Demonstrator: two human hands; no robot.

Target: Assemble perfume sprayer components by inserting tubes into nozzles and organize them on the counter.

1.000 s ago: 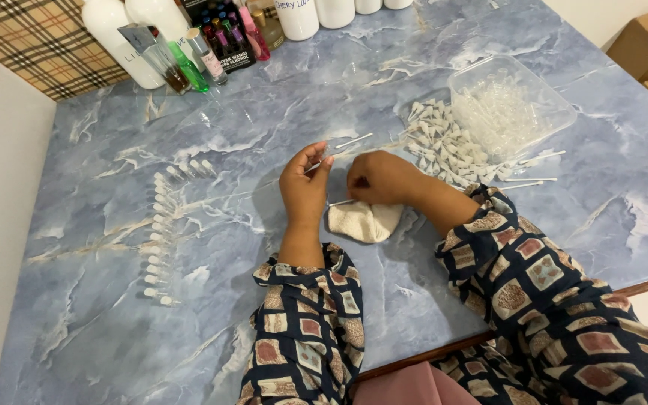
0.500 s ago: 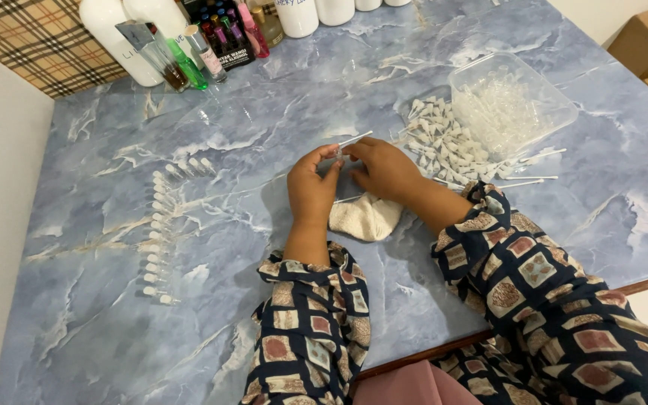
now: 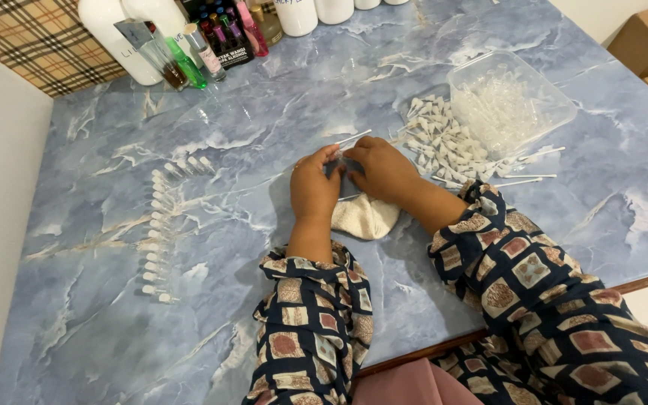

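At the left of the blue marbled tabletop (image 3: pixel 211 315), a curved row of small white plastic sprayer pieces (image 3: pixel 156 232) lies laid out in a line. At centre, the person's left hand (image 3: pixel 313 186) and right hand (image 3: pixel 384 169) meet just above a folded cream cloth (image 3: pixel 365 217), fingers pinched together on a thin white plastic tube (image 3: pixel 355 137) whose end juts out between them. To the right sit a loose heap of small white sprayer caps (image 3: pixel 444 142) and, beside it, a clear plastic tub (image 3: pixel 556 101) of thin tubes. By the look of it, one tube is being fitted or wiped; a steady two-handed pinch and careful alignment seem called for.
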